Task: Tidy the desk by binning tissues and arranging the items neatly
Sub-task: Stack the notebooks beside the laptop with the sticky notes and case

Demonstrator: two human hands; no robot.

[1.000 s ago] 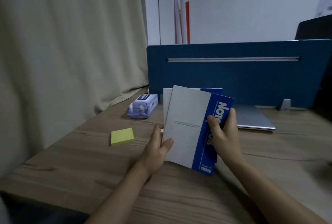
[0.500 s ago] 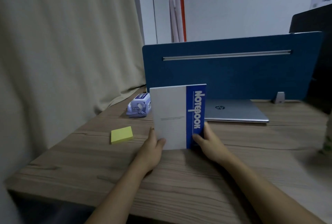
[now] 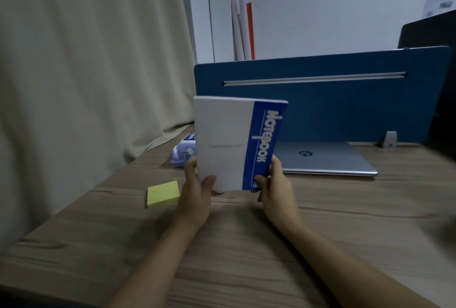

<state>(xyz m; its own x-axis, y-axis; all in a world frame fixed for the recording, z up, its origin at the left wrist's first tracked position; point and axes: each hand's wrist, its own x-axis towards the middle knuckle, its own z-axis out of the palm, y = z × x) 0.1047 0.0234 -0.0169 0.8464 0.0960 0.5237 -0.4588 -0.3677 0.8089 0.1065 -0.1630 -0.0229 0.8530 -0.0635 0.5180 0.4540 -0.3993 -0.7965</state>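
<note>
Both hands, left hand and right hand, grasping notebooks upright before the laptop; loose fingers could let them splay.

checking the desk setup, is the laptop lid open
No, the silver laptop lies flat and closed on the desk, its lid logo facing up, behind the notebooks held upright by both hands.

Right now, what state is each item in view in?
Notebooks: upright, squared together, lower edge at the desk.
Left hand: grip on notebooks' left edge.
Right hand: grip on the blue spine side.
Laptop: closed, flat.
Sticky notes: flat, untouched.
Wipes pack: lying flat, partly hidden.
</note>
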